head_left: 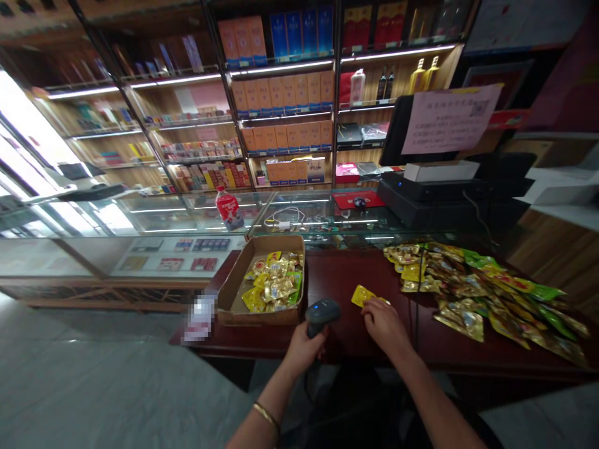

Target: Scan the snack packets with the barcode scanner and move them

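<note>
My left hand (pixel 303 350) is wrapped round the handle of a dark barcode scanner (pixel 324 310) with a blue light on top, held just above the table's front edge. To its right, my right hand (pixel 382 321) rests on a small yellow snack packet (pixel 362 295), its fingers over the packet's near end. A shallow cardboard box (pixel 262 318) on the left of the table holds several gold, yellow and green packets (pixel 279 279). On the right lies a spread-out pile of gold and green snack packets (pixel 461 280).
The dark red table (pixel 327 268) stands against a glass display counter (pixel 299 206). A red-labelled bottle (pixel 229 209), a mouse (pixel 359 202) and a white cable (pixel 283 218) sit on the glass. A till screen with a paper sign (pixel 449 121) stands at the right. A thin cord (pixel 418 299) crosses the table.
</note>
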Motion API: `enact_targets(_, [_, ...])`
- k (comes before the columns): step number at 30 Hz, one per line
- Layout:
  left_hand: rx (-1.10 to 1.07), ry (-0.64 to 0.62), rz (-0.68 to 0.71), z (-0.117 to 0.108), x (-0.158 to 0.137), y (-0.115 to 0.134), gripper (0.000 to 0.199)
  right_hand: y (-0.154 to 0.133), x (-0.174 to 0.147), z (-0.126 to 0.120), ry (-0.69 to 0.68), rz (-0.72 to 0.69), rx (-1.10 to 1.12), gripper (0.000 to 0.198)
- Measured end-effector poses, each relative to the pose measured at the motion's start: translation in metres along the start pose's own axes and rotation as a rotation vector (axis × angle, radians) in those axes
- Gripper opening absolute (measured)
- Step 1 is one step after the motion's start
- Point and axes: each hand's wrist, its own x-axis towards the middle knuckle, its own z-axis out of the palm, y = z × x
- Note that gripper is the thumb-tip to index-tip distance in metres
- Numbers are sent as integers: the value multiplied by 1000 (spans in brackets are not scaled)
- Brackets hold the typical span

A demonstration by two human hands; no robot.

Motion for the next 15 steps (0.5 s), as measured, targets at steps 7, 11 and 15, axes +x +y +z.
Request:
enact_targets(7, [0, -3, 35, 0, -1, 4, 32, -9, -8, 17, 345, 341, -23, 54])
enact_targets(11, [18, 0, 47, 0, -1, 6, 36, -14, -7, 23, 225, 395, -180, 58])
enact_targets(15, [8, -31, 27, -2, -3, 6, 39, -9, -9, 22, 211, 290, -55, 45])
